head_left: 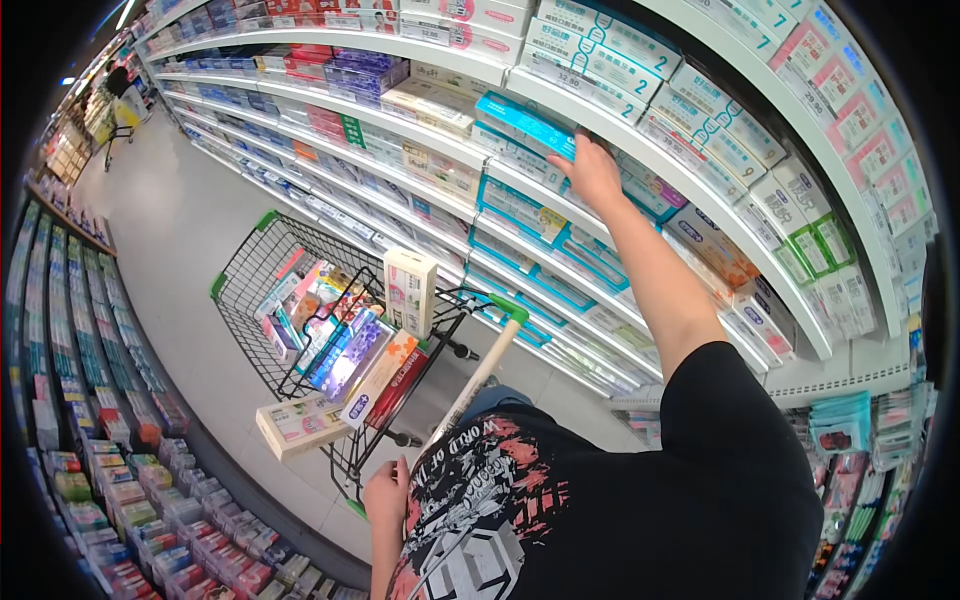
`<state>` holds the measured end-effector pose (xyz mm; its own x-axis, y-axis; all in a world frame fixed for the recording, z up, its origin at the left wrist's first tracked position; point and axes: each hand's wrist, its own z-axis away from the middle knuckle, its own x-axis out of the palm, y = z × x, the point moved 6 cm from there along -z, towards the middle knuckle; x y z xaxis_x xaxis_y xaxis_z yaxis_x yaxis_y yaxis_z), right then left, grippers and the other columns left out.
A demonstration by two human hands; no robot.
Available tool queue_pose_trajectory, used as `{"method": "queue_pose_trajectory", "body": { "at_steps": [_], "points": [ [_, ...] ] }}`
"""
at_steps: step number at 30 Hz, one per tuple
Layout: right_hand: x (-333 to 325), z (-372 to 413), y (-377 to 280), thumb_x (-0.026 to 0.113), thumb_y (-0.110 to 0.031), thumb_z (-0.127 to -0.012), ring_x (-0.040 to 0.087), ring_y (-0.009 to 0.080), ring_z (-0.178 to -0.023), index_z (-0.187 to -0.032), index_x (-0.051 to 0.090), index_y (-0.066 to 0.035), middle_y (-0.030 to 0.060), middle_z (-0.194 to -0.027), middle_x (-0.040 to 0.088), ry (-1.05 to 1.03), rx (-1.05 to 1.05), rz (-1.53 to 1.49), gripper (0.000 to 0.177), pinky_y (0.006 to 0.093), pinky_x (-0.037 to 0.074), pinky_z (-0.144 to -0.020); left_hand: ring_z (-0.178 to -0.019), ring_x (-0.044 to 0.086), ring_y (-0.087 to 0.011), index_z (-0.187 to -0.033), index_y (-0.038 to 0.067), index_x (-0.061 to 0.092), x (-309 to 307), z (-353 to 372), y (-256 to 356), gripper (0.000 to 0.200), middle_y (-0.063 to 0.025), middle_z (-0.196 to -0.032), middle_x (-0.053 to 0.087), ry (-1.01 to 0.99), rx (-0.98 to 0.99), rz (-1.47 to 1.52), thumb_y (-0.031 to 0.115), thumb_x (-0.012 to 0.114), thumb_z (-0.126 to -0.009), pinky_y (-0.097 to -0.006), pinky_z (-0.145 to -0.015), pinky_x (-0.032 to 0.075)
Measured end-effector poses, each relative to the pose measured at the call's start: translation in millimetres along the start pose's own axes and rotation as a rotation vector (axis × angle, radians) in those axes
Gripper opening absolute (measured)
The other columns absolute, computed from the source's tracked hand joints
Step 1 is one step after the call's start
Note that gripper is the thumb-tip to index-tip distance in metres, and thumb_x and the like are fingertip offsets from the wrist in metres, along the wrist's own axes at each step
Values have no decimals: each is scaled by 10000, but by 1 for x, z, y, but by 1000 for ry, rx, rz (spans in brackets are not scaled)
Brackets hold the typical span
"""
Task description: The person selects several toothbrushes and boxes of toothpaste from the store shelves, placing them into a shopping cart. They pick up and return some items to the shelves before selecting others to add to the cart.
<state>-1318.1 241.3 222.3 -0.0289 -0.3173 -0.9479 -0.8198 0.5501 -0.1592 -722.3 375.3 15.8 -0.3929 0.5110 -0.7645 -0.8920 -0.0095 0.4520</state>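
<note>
My right hand point(592, 172) reaches out to the shelf and grips the right end of a long bright-blue toothpaste box point(522, 122). The box lies at the front of a shelf, over other white and teal boxes. Low beside my body is my left hand point(387, 492), with its fingers loosely apart and nothing visible in them. Nearest to it is the shopping cart point(262, 232), a black wire one with green corners. Inside the cart are a purple box point(352, 350), an orange-and-white box point(382, 378) and white boxes point(410, 290), among other colourful packs.
Tiered shelves point(440, 140) packed with boxed goods run along the right. The cart's pale handle bar point(478, 375) is close to my body. A lower display point(150, 510) with many small packs lines the left. Up the aisle floor point(165, 215), a person point(128, 92) stands near another cart.
</note>
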Motion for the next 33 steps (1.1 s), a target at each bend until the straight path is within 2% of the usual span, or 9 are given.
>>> {"method": "queue_pose_trajectory", "body": {
  "at_steps": [3,7,9,10,12,19,24,31,33],
  "points": [
    [11,-11,1,703,-466,-911,655,365,-1106,-1245,559,2,197,-1147,687,95,-62,46,593,473,537,-935,-832,715,-378,-962,48,755,-1,-1,1,470,-183,-886,744,57,4,7,453,519,-1001,-468,-756,547],
    [23,-15,3,696,-459,-916,657,355,-1117,-1303,555,-13,177,-1184,686,23,-52,131,607,459,551,-920,-829,713,-376,-947,47,749,0,1,-2,454,-176,-878,742,90,-10,-6,441,529,-996,-468,-755,547],
    [12,-8,-7,690,-467,-918,663,341,-1115,-1339,548,-32,169,-1211,684,334,-189,275,623,449,563,-900,-817,713,-378,-952,53,749,-1,2,-1,446,-172,-868,742,113,-10,-18,439,532,-994,-470,-756,548],
    [7,-6,-10,690,-467,-918,663,341,-1115,-1339,548,-32,169,-1211,684,332,-193,275,623,449,563,-900,-817,713,-378,-952,53,749,-1,2,0,446,-172,-868,742,111,-14,-15,439,532,-994,-470,-756,548],
    [5,-5,-9,676,-481,-923,665,328,-1117,-1328,560,-36,162,-1232,682,89,-76,151,613,446,563,-895,-821,713,-377,-959,54,750,-3,4,2,444,-173,-872,742,122,-16,-10,441,536,-990,-469,-759,549],
    [8,-10,-10,661,-481,-928,653,310,-1141,-1264,607,-40,165,-1222,679,57,-37,176,557,437,546,-912,-821,712,-379,-940,54,752,-5,6,7,434,-178,-870,738,122,-25,-8,433,546,-987,-471,-747,547],
    [11,-14,-19,689,-423,-904,568,329,-1241,-1163,643,-12,154,-1262,632,194,-222,346,488,436,475,-1021,-816,710,-378,-936,55,751,-3,4,6,428,-175,-866,737,114,-11,-38,427,546,-989,-469,-742,548],
    [16,-15,-33,748,-318,-856,597,293,-1170,-1124,635,-58,118,-1185,638,296,-339,380,390,426,475,-1000,-812,708,-377,-930,62,748,-4,3,5,415,-166,-856,736,117,-39,-15,423,551,-986,-472,-739,546],
    [27,-19,-52,699,-207,-861,592,274,-1156,-1113,625,-86,99,-1183,631,197,-527,302,289,419,482,-966,-812,706,-375,-921,66,742,-2,2,2,408,-161,-855,736,123,-45,-21,424,557,-982,-478,-741,544]
  ]
}}
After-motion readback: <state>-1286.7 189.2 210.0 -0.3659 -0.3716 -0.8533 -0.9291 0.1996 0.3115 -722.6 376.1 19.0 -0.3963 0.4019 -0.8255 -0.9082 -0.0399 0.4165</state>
